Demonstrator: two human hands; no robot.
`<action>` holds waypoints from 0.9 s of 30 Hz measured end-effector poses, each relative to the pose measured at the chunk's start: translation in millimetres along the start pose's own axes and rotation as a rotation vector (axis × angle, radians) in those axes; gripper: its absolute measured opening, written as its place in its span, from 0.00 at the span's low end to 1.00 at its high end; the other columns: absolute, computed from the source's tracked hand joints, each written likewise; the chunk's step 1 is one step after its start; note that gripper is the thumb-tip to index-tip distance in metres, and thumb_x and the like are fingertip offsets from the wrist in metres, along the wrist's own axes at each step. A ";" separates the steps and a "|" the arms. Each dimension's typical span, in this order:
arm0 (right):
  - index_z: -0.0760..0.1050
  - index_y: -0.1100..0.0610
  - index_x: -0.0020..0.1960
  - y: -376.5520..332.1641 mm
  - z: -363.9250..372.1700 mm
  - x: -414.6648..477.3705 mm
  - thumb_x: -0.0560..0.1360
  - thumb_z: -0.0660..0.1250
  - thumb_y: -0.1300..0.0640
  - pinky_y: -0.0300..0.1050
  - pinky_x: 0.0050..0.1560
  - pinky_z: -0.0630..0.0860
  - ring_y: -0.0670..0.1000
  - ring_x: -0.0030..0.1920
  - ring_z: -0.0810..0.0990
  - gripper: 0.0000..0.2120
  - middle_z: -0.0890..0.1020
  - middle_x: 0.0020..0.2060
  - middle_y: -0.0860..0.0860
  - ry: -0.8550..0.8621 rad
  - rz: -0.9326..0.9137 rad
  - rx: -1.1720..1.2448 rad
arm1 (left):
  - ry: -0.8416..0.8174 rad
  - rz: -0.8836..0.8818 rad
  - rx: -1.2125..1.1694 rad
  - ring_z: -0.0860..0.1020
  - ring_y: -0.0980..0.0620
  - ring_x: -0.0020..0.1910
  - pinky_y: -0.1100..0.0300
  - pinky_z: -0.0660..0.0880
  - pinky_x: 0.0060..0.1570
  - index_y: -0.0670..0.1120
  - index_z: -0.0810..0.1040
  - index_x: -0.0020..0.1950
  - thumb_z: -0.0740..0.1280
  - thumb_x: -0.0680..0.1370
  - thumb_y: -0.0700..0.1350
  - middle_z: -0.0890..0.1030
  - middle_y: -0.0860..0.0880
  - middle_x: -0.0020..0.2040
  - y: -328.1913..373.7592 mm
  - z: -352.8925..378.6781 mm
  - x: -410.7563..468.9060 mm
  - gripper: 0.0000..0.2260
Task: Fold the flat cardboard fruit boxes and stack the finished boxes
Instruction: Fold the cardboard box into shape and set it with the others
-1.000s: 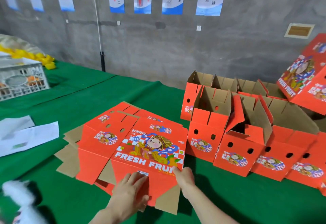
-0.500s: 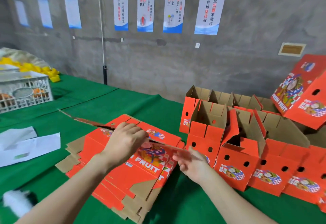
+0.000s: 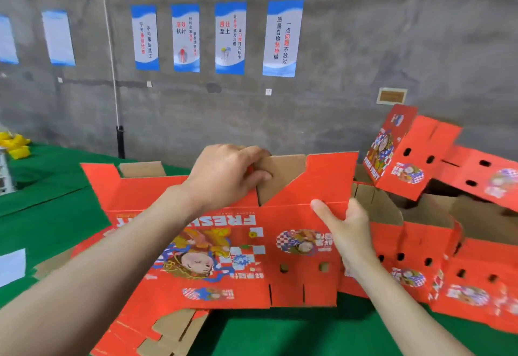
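Head camera: left hand [image 3: 227,176] curls over a top flap of the flat fruit box [image 3: 252,257], right hand [image 3: 347,232] grips its right edge — folded boxes [image 3: 420,243] stand beside it on the table [image 3: 56,215].

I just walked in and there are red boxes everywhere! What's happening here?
A person is folding a flat box into shape. The left-hand grip pinches a brown flap on its top edge, while the right-hand grip holds its right end, thumb on the printed side. The box is held up over a pile of flat ones on the green table and isn't box-shaped yet. Finished boxes stand open on the right.
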State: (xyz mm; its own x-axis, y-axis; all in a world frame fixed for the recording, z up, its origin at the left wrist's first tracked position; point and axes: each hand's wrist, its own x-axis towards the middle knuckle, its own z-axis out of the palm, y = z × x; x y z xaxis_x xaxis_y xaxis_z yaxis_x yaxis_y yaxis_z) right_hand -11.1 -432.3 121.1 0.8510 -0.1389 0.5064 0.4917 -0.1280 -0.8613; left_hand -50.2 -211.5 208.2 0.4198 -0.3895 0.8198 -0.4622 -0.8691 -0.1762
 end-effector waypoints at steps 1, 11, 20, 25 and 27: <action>0.78 0.52 0.46 1.5 -10.4 2.0 0.71 0.74 0.59 0.54 0.55 0.78 0.46 0.45 0.82 0.06 0.84 0.43 0.47 -0.011 0.024 0.017 | -0.002 0.005 -0.028 0.82 0.40 0.37 0.54 0.76 0.34 0.44 0.82 0.53 0.69 0.71 0.50 0.84 0.43 0.38 8.7 4.5 4.3 0.14; 0.79 0.53 0.48 28.2 -149.6 -12.8 0.69 0.73 0.58 0.55 0.59 0.76 0.54 0.50 0.82 0.08 0.84 0.48 0.54 0.264 0.227 0.161 | 0.049 -0.266 -0.134 0.67 0.32 0.67 0.40 0.63 0.66 0.35 0.71 0.67 0.68 0.70 0.46 0.70 0.33 0.67 32.6 64.0 -3.4 0.28; 0.79 0.55 0.51 51.7 -242.9 -36.3 0.70 0.72 0.61 0.58 0.64 0.72 0.58 0.56 0.80 0.10 0.83 0.52 0.58 0.379 0.326 0.154 | -0.120 -1.066 -1.198 0.83 0.52 0.36 0.64 0.77 0.33 0.42 0.79 0.54 0.70 0.74 0.40 0.84 0.40 0.51 48.5 132.5 -57.5 0.09; 0.75 0.59 0.56 60.4 -250.5 -49.3 0.71 0.73 0.64 0.48 0.55 0.75 0.54 0.54 0.79 0.15 0.79 0.58 0.60 0.463 0.266 -0.151 | -0.069 -1.159 -1.374 0.83 0.44 0.37 0.54 0.80 0.34 0.41 0.77 0.53 0.71 0.70 0.43 0.84 0.39 0.44 82.7 150.3 -82.9 0.13; 0.70 0.62 0.65 56.1 -248.3 -54.8 0.69 0.75 0.64 0.50 0.62 0.70 0.55 0.60 0.73 0.27 0.73 0.61 0.59 0.585 0.090 -0.489 | -0.065 -1.153 -1.409 0.83 0.44 0.37 0.54 0.80 0.34 0.40 0.77 0.53 0.70 0.70 0.42 0.84 0.39 0.44 95.2 151.5 -87.8 0.13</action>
State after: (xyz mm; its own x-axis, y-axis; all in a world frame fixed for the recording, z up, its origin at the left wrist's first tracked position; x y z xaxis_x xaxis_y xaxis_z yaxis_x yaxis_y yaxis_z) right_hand -75.9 -675.7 55.1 0.5807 -0.6491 0.4914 0.1719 -0.4923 -0.8533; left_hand -12.6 -306.2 36.9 0.9810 0.1116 0.1586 -0.1771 0.1818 0.9672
